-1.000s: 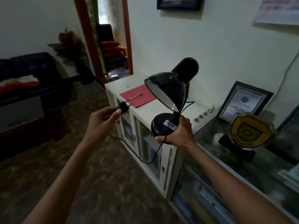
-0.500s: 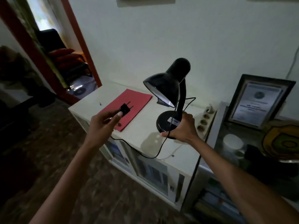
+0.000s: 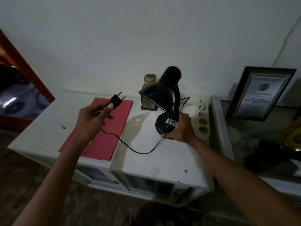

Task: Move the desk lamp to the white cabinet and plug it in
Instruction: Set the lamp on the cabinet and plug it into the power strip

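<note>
Over the white cabinet we're w/ both hands up, lamp not yet set down. Cabinet top is the biggest thing here, running from the doorway side to a glass-topped unit on the right. Next down in size: a red folder lying flat on the left half, then a framed certificate leaning on the wall over the glass unit.

Desk lamp hangs in the air near the cabinet's right end, tilted, its round base gripped by our right hand, fingers closed round the rim. Our left hand is pinched shut on the plug, prongs pointing up and away, above the folder. Cord sags between the two hands.

Progress, as we judge it: carry approx done; setting down and plugging in are left. Power strip lies just right of the lamp base, sockets look free.

In the way: a small brass ornament behind the shade, and a tiny bit of debris left of the folder, too small to ID.
</note>
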`<action>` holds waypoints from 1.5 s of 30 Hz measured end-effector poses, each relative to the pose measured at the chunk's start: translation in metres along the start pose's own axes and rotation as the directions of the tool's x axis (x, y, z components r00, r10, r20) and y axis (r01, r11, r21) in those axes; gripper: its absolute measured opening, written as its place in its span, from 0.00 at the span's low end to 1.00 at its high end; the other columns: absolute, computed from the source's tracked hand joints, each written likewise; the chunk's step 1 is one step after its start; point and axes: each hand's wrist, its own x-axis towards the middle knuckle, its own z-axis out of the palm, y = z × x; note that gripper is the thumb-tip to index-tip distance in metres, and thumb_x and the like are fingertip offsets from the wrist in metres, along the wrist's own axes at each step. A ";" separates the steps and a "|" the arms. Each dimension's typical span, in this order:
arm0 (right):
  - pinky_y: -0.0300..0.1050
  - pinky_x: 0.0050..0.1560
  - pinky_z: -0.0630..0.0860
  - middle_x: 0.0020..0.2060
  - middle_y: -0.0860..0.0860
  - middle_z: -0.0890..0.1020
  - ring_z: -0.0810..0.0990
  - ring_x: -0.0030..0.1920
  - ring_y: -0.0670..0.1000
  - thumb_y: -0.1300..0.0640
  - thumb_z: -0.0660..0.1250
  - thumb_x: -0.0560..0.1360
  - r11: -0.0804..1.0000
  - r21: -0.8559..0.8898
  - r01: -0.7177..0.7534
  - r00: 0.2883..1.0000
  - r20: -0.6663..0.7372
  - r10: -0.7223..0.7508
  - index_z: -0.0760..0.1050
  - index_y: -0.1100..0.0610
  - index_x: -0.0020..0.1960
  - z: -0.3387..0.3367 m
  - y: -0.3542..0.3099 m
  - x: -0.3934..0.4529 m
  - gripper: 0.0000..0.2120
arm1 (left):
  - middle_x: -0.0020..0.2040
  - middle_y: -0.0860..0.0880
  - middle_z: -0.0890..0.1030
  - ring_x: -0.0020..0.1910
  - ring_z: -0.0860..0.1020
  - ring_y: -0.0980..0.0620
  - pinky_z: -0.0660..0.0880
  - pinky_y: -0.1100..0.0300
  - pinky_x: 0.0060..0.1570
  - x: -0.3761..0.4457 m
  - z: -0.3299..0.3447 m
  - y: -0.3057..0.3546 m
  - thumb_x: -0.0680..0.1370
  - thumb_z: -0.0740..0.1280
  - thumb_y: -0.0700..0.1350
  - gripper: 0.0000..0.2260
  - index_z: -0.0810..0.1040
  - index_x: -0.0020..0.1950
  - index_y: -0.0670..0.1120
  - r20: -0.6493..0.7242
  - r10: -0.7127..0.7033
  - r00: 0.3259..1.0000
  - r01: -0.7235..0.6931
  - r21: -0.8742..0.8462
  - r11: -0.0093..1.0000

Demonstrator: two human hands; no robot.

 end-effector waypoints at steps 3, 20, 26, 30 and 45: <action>0.55 0.66 0.77 0.65 0.54 0.79 0.78 0.67 0.56 0.41 0.87 0.50 0.999 -0.037 -0.032 0.999 -0.028 0.031 0.73 0.58 0.71 0.012 -0.008 0.002 0.54 | 0.44 0.57 0.86 0.38 0.83 0.58 0.78 0.62 0.32 0.034 -0.013 -0.007 0.79 0.69 0.51 0.11 0.84 0.58 0.49 0.073 0.038 0.997 -0.031 -0.090 0.995; 0.52 0.55 0.83 0.53 0.47 0.85 0.84 0.53 0.50 0.33 0.82 0.46 0.992 -0.121 -0.040 0.995 -0.098 0.029 0.79 0.51 0.60 0.024 0.007 0.032 0.46 | 0.49 0.53 0.86 0.37 0.83 0.56 0.80 0.63 0.32 0.102 -0.033 -0.007 0.80 0.69 0.51 0.09 0.84 0.57 0.51 0.124 0.031 0.992 -0.011 -0.162 0.987; 0.47 0.40 0.84 0.41 0.41 0.84 0.84 0.41 0.41 0.35 0.84 0.45 0.992 -0.091 0.088 0.984 -0.149 -0.101 0.76 0.40 0.49 0.024 0.012 0.037 0.36 | 0.49 0.53 0.86 0.39 0.83 0.55 0.80 0.62 0.33 0.099 -0.031 -0.007 0.79 0.69 0.51 0.09 0.84 0.57 0.51 0.126 0.022 0.992 -0.001 -0.163 0.987; 0.48 0.43 0.84 0.44 0.41 0.85 0.84 0.44 0.41 0.34 0.84 0.46 0.991 -0.091 0.100 0.989 -0.104 -0.109 0.79 0.45 0.53 0.025 0.016 0.038 0.38 | 0.49 0.53 0.86 0.40 0.84 0.53 0.80 0.62 0.35 0.102 -0.030 -0.003 0.79 0.69 0.51 0.10 0.84 0.58 0.50 0.126 0.028 0.992 -0.008 -0.159 0.987; 0.35 0.38 0.78 0.35 0.35 0.83 0.83 0.36 0.40 0.47 0.74 0.70 0.993 0.028 0.118 0.799 -0.596 -0.079 0.79 0.42 0.46 -0.153 -0.106 0.040 0.06 | 0.43 0.46 0.87 0.36 0.86 0.54 0.79 0.67 0.36 0.197 0.088 0.163 0.74 0.76 0.44 0.09 0.84 0.52 0.41 0.269 0.429 0.863 -0.442 -0.010 0.897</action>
